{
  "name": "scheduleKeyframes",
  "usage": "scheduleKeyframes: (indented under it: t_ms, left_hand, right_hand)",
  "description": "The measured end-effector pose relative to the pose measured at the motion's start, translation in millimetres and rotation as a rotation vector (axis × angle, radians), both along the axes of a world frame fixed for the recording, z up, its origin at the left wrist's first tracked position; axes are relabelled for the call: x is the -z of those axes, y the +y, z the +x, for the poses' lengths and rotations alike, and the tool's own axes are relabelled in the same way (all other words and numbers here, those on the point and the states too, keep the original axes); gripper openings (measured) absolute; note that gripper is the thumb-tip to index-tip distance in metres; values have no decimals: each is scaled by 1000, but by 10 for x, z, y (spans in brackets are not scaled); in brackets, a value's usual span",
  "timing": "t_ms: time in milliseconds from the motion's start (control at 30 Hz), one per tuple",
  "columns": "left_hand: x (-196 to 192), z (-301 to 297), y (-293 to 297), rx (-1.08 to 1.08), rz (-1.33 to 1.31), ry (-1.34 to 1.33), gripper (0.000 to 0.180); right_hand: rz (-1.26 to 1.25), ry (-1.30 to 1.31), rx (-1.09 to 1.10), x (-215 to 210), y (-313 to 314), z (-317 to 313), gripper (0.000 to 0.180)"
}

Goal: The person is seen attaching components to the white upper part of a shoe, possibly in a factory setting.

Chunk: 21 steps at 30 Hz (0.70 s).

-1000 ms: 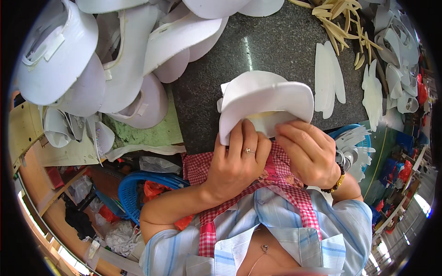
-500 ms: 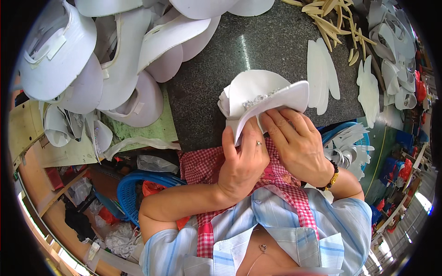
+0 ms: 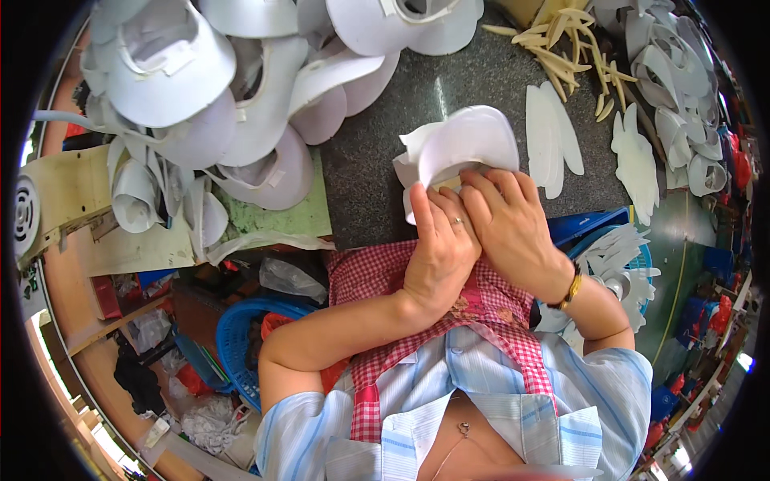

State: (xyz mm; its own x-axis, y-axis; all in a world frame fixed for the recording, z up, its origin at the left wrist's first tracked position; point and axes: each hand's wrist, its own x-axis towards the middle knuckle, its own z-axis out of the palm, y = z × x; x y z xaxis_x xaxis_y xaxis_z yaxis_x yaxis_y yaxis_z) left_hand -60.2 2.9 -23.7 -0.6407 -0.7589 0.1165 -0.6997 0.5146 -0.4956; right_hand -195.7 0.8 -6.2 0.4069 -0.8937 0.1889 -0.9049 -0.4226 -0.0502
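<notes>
A white sun visor (image 3: pixel 473 136) of smooth, stiff sheet is held between my hands, its curved brim tilted up and facing away from me. My left hand (image 3: pixel 441 260) grips its near left edge, with one finger stretched up along the outside. My right hand (image 3: pixel 513 228) is pressed close beside the left, its fingers bent over the near inner edge. A small pale yellowish patch shows between my fingertips at that edge; I cannot make out what it is. The fingertips are partly hidden. The visor is above the near part of the dark speckled tabletop (image 3: pixel 369 176).
Many white visors (image 3: pixel 172 72) are heaped at the left and far left. White pointed strips (image 3: pixel 552 140) and curved yellowish strips (image 3: pixel 561 64) lie to the right. A blue basket (image 3: pixel 228 333) stands low left; another blue basket (image 3: pixel 646 260), holding white cut pieces, is at the right.
The visor has been turned so its brim faces away; the shiny bits seen inside it are now out of sight. My right hand has closed in beside the left. The whole view has shifted slightly.
</notes>
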Motion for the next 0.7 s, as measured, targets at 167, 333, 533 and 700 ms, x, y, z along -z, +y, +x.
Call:
scheduleKeyframes:
  t_ms: [167,333,533,700]
  left_hand:
    - [-159,294,-321,63,516,916,22]
    - [165,350,-201,161,1390,2226,33]
    - [178,437,-198,80,1629,2436,55]
    - [195,457,-152,169,1656,2610,55]
  right_hand:
    - [-99,-957,156,-19,-126,-518,28]
    - [171,-1272,-175,61,-243,-142,29]
    - [468,-1324,52,-41,-397,-63,28]
    - [-171,-1298,102,33,-428,170,24]
